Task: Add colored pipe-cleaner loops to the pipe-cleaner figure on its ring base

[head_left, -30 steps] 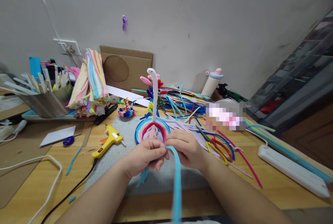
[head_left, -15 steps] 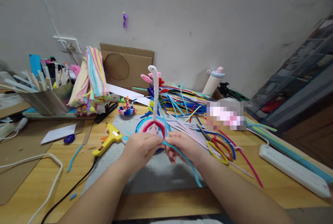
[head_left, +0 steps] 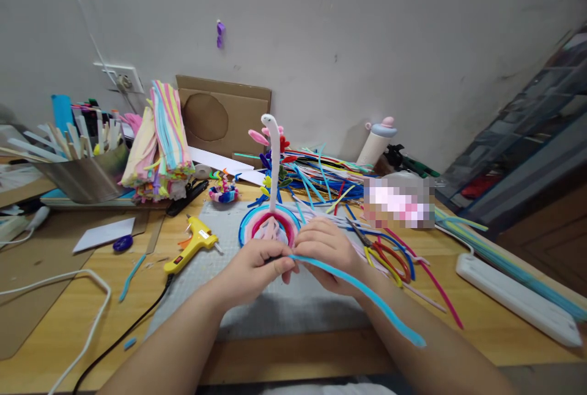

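Note:
My left hand [head_left: 259,266] is closed, thumb and fingers pinching the end of a light blue pipe cleaner [head_left: 367,290]. My right hand [head_left: 328,251] has its fingers curled together against the same pipe cleaner, touching my left fingertips. The strip's free end arches over my right wrist to the right. Just behind both hands sits a round piece of blue, pink and red coils [head_left: 247,222], its front edge partly hidden by them. A white curved stem [head_left: 275,169] with a small eye rises upright from it.
Left of the grey mat [head_left: 183,303] lies a yellow glue gun [head_left: 197,242] with a black cord. Scissors [head_left: 383,260] and loose pipe cleaners [head_left: 316,175] lie right and behind. A white power strip [head_left: 518,300] is far right.
The blue pipe cleaner's upright part beside the white stem is gone from there; its free end now arches farther right. My right fingers have curled over more, and my left hand has shifted slightly.

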A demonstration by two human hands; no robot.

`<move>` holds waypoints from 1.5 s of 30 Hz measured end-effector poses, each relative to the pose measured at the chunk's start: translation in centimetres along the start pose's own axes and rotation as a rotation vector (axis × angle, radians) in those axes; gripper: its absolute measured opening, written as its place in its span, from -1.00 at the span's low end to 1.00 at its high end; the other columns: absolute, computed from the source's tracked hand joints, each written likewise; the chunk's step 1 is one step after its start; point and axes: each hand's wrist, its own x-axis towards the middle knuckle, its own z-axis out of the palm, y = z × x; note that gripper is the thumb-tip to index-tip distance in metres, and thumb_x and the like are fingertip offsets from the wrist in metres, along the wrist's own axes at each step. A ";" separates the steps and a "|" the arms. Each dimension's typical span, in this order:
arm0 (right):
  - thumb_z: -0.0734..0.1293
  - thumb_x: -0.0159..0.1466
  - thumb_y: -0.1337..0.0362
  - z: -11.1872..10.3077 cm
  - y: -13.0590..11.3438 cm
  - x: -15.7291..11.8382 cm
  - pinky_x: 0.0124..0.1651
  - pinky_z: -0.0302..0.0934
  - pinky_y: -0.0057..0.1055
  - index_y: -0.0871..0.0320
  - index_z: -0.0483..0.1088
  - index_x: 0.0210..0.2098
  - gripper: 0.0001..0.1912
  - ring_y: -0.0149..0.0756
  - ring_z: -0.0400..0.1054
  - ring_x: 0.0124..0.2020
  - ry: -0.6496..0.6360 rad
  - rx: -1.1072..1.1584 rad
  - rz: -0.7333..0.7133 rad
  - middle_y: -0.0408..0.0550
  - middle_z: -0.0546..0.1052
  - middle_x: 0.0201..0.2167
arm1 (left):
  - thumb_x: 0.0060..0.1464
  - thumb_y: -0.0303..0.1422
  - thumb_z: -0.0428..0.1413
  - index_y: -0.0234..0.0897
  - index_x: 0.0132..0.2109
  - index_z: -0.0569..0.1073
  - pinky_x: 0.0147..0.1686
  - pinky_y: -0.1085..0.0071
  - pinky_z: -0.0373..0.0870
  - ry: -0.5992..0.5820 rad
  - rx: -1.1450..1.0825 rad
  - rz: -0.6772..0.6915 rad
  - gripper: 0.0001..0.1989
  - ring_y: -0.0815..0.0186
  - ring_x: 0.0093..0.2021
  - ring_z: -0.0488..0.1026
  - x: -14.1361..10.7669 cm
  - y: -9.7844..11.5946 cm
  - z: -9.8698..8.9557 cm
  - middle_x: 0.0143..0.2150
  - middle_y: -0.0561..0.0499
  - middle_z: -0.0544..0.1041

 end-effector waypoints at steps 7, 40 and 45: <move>0.19 0.21 0.32 1.7 -2.0 0.3 -0.41 0.11 -0.43 0.17 0.34 -0.42 -0.87 -0.37 0.20 -0.50 0.117 0.334 0.484 -0.12 0.36 -0.55 | 0.12 -0.36 0.00 -0.24 -0.32 0.52 -0.38 0.44 0.20 0.203 0.584 0.296 -0.81 0.32 -0.41 0.37 0.0 -1.3 -0.1 -0.45 -0.03 0.50; 0.33 0.13 0.24 -1.5 2.8 -0.3 -0.65 -0.12 -0.54 0.22 0.27 -0.52 -0.80 -0.55 0.04 -0.72 0.030 0.937 0.962 -0.28 0.24 -0.74 | 0.02 -0.15 0.05 -0.31 -0.40 0.43 -0.59 0.48 0.25 -0.121 -0.301 -0.456 -0.71 0.37 -0.62 0.39 0.2 -0.2 1.7 -0.59 0.03 0.48; 0.33 0.14 0.17 -1.4 1.6 0.1 -0.63 -0.03 -0.56 0.23 0.30 -0.47 -0.77 -0.55 0.08 -0.69 -0.285 0.948 0.940 -0.26 0.26 -0.68 | 0.01 -0.23 0.10 -0.30 -0.25 0.45 -0.30 0.46 0.26 0.116 -0.293 -0.203 -0.78 0.32 -0.27 0.40 0.7 -0.9 1.9 -0.31 0.00 0.50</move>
